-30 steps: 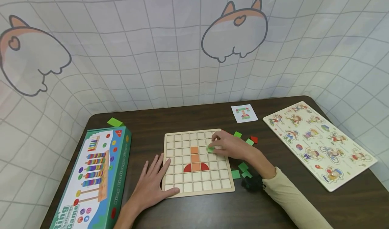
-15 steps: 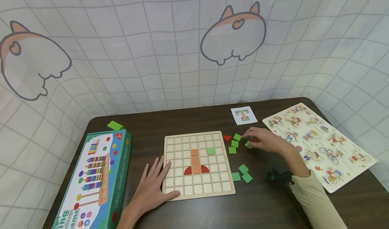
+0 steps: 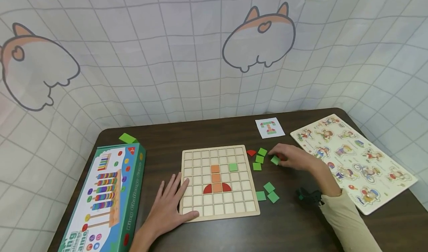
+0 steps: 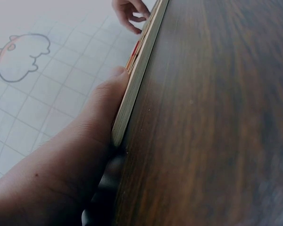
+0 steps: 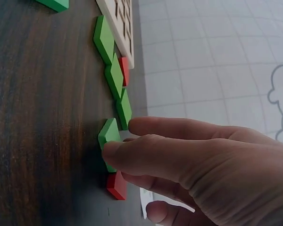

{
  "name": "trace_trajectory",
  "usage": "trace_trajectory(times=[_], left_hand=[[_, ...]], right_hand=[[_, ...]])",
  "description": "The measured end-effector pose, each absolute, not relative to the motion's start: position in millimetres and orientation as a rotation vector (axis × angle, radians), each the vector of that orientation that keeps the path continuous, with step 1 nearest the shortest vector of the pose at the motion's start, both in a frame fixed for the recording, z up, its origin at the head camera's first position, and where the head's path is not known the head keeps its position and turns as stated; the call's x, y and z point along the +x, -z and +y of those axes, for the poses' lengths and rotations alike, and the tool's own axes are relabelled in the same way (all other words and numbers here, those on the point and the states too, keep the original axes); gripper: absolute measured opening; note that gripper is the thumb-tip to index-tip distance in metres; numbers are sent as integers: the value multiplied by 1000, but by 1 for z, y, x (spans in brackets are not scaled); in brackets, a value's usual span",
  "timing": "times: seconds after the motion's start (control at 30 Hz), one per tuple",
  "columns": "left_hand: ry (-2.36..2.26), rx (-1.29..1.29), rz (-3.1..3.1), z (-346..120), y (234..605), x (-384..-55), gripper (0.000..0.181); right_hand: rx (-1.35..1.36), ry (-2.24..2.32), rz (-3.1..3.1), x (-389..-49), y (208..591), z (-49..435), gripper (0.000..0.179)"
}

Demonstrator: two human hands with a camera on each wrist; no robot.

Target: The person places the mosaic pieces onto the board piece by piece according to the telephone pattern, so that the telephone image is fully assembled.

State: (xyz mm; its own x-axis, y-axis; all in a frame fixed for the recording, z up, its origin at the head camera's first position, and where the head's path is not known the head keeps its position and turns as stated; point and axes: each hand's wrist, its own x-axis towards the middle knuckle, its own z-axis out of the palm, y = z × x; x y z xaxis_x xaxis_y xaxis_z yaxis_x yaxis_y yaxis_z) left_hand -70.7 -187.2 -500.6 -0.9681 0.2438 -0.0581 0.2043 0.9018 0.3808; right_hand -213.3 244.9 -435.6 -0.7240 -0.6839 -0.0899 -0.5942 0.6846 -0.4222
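My left hand (image 3: 168, 203) rests spread at the left edge of the wooden grid board (image 3: 197, 208), its thumb on the front corner. On that board sit a column of orange squares (image 3: 216, 178), two red quarter-round pieces (image 3: 226, 187) and one green square (image 3: 233, 167). To the board's right, my right hand (image 3: 292, 156) pinches a green square tile (image 3: 275, 160) lying on the table. In the right wrist view, the thumb (image 5: 114, 154) overlaps that green tile (image 5: 108, 136). A red piece (image 5: 117, 186) lies beside it, partly hidden by the hand in the head view.
Several loose green squares (image 3: 259, 159) and a red quarter-round (image 3: 251, 153) lie right of the board. A pattern card (image 3: 270, 127) lies behind them. A picture puzzle board (image 3: 354, 163) is at the right, a game box (image 3: 103, 192) at the left.
My right hand has let go of the green square on the board and moved right to the loose tiles, where it now holds another green square. My left hand stays put.
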Motion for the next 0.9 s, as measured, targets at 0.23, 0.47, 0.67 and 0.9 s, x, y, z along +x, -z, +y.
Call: trace_trajectory(times=[0.23, 0.47, 0.67, 0.9], left_hand=[[-574, 358, 2963, -184, 502, -72, 105], [-571, 355, 2962, -185, 502, -71, 105], [-565, 351, 2955, -188, 502, -69, 105], [-580, 353, 2964, -189, 501, -69, 105]], right_hand=[[-1072, 450, 2684, -214, 437, 246, 28], [-1104, 447, 2702, -213, 443, 247, 24], [-1091, 450, 2700, -213, 445, 243, 21], [-1036, 472, 2784, -218, 443, 243, 23]])
